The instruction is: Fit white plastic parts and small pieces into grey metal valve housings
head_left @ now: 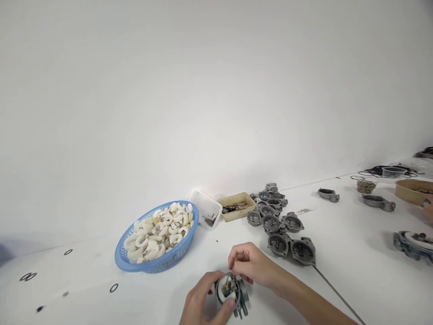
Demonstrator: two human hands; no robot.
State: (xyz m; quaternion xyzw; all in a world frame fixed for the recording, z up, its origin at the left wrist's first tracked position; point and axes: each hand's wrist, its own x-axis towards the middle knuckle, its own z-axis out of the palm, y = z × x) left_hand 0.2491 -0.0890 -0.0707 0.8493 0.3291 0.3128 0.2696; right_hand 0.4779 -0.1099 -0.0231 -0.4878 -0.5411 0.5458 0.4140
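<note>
Low in the middle of the head view, a grey metal carburetor body (244,295) rests on the white table. Inside it sits a white curved float (222,293) around small brass parts. My left hand (202,301) grips the body from the left, thumb across its near edge. At its far edge, my right hand (249,265) has thumb and fingers pinched together; whatever they hold is too small or hidden to make out. Several similar grey float bowls (278,243) lie grouped beyond my right hand.
A blue basket (122,264) of white floats stands left, beside a clear plastic tub (203,205) and a beige tray (237,201). Black rubber rings (114,287) lie far left. A thin metal rod (338,293) crosses the right side. Another person's hand (429,212) shows at the right edge.
</note>
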